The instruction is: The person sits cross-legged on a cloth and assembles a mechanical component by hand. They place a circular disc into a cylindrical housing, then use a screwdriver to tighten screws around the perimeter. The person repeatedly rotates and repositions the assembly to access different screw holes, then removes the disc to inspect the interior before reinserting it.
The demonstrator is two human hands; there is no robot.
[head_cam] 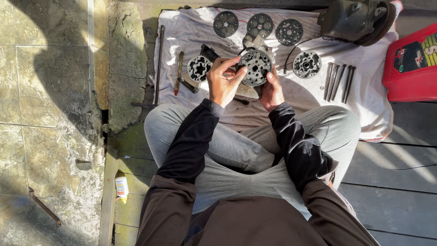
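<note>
Both hands, the left hand point(221, 84) and right hand point(272, 89), were clamped on the rim of a round grey metal plate with holes point(256, 67), held above the stained white cloth point(364, 98). It looked heavy, rigid, probably greasy; the rim seemed the surest hold.

Round dark-metal valve plate point(256, 67), ring of holes around a central bore, grimy. Held face-up above the white cloth point(364, 98), tilted slightly toward the camera, sitting atop a light metal cylinder body point(255, 42).
</note>
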